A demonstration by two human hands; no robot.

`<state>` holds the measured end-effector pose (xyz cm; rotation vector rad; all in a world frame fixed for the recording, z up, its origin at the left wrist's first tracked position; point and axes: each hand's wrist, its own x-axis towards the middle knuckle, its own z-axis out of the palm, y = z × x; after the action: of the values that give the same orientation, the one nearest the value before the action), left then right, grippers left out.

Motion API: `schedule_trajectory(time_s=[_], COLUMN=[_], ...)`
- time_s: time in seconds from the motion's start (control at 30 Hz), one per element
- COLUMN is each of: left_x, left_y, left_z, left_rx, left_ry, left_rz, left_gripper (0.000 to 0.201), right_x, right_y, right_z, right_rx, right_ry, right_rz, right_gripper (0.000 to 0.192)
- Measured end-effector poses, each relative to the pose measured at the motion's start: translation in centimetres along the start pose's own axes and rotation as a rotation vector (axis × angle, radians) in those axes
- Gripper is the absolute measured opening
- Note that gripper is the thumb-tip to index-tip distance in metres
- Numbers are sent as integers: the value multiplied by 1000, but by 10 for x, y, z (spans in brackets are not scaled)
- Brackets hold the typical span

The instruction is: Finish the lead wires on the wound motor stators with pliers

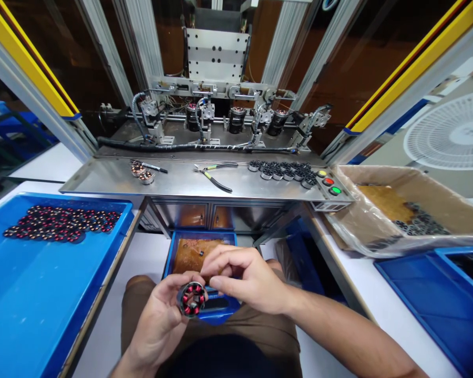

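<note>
A: What do we have in our hands?

B: Our left hand curls firmly round a wound ring, its face with the red coils turned up toward us. Our right hand is just beside it, fingers bent and thumb near their tips; we cannot tell whether anything is pinched there.

A: And below them?

B: We see a blue bin between our knees, brown sheet lining it and a few small dark bits on top.

A: What lies ahead of us?

B: On the steel ledge, from left to right: some copper-wound rings with a pen beside them, cutters with their handles spread, a cluster of dark rings, then the button box in yellow, red and green.

A: Further out?

B: To our left, a blue tray bears many red-and-copper rings; to our right stands a plastic-lined carton, with a white fan behind it.
</note>
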<state>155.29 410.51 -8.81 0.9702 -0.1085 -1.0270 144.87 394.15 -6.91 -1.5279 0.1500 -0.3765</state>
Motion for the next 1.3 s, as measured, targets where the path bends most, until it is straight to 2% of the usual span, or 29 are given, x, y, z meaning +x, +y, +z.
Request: schedule_trajectory(time_s=[0.13, 0.33, 0.5, 0.63, 0.73, 0.8, 0.9, 0.97, 1.07, 1.3], left_x=[-1, 0, 2, 0, -3, -3, -2, -1, 0, -2], left_y=[1, -2, -2, -1, -2, -3, -4, -5, -6, -7], left_z=[2, -5, -7, -6, -7, -10, -17, -22, -26, -24], left_rx=[3, -21, -28, -1, 148, 321, 629, 793, 897, 971], left_ry=[-6, -101, -128, -142, -113, -75, -77, -80, -15, 103], left_rz=[7, 24, 41, 19, 206, 411, 732, 875, 930, 859], left_gripper=[39, 35, 39, 51, 56, 55, 60, 68, 73, 70], right_x=[-2, -5, -8, -12, -16, -20, -27, -31, -37, -40], right_y=[3, 6, 7, 13, 25, 35, 50, 57, 65, 70], right_z=[-1, -3, -4, -4, -2, 0, 4, 6, 9, 11], right_rx=[15, 2, 7, 50, 128, 189, 254, 270, 270, 258], right_ry=[13, 34, 58, 112, 161, 190, 225, 238, 248, 261], right_rz=[-7, -5, -4, -3, 52, 81, 124, 154, 185, 206], right_gripper=[16, 15, 13, 10, 10, 10, 11, 12, 14, 15])
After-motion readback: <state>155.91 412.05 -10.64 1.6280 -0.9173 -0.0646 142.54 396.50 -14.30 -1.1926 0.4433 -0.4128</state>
